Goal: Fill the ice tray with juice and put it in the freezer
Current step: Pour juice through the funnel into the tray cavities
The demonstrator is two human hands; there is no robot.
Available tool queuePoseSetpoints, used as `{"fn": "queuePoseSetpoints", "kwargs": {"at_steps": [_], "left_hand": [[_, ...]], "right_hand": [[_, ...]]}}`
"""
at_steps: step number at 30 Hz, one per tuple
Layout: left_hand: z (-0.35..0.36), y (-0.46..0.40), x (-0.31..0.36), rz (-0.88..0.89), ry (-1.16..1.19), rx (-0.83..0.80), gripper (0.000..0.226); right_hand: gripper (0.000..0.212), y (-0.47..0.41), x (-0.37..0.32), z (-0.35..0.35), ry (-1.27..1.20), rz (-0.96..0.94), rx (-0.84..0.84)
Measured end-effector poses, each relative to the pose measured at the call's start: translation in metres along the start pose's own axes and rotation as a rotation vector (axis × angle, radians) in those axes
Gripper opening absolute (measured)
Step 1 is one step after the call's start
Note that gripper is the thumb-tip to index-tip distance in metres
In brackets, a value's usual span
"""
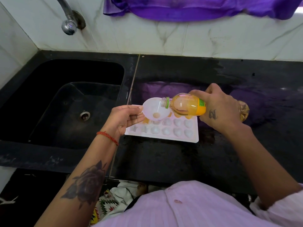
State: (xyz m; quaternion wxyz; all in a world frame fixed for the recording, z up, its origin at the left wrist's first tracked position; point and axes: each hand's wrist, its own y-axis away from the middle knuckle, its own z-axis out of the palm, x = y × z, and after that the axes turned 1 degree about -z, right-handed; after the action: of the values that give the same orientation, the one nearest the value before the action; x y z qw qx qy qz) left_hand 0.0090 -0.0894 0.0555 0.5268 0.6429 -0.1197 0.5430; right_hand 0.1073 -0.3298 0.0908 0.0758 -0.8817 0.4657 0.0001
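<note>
now | right hand (pixel 219 108) tilts bottle (pixel 185 106) | left hand (pixel 126 117) pinches funnel (pixel 155 110)

Ice tray (pixel 165 136): white plastic, smooth, slight sheen. Funnel (pixel 154 110): translucent white plastic. Juice bottle (pixel 185 106): clear glossy plastic. Counter (pixel 164 161): black polished stone, wet-looking. Tap (pixel 68 25): shiny chrome metal. Purple cloth (pixel 196 10): satiny.

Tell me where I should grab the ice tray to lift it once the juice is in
Grip the ice tray by its flat rim at the two short ends, one hand from each side, and keep it level. It lies flat on the black counter, its cavities are open on top, and a one-sided grip would probably tip it and spill juice. First clear away the funnel and bottle.
</note>
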Motion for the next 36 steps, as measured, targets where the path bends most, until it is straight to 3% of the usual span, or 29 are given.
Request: {"fn": "queuePoseSetpoints", "kwargs": {"at_steps": [18, 29, 36], "left_hand": [[0.001, 0.0, -0.002, -0.003, 0.004, 0.009, 0.005], [0.014, 0.001, 0.003, 0.003, 0.015, -0.035, 0.001], [0.029, 0.002, -0.004, -0.007, -0.018, -0.063, 0.002]], "right_hand": [[0.067, 0.0, 0.002, 0.001, 0.003, 0.005, -0.008], [0.068, 0.007, 0.012, -0.004, -0.116, 0.042, 0.028], [0.066, 0.014, 0.022, -0.004, -0.026, 0.068, 0.015]]}}
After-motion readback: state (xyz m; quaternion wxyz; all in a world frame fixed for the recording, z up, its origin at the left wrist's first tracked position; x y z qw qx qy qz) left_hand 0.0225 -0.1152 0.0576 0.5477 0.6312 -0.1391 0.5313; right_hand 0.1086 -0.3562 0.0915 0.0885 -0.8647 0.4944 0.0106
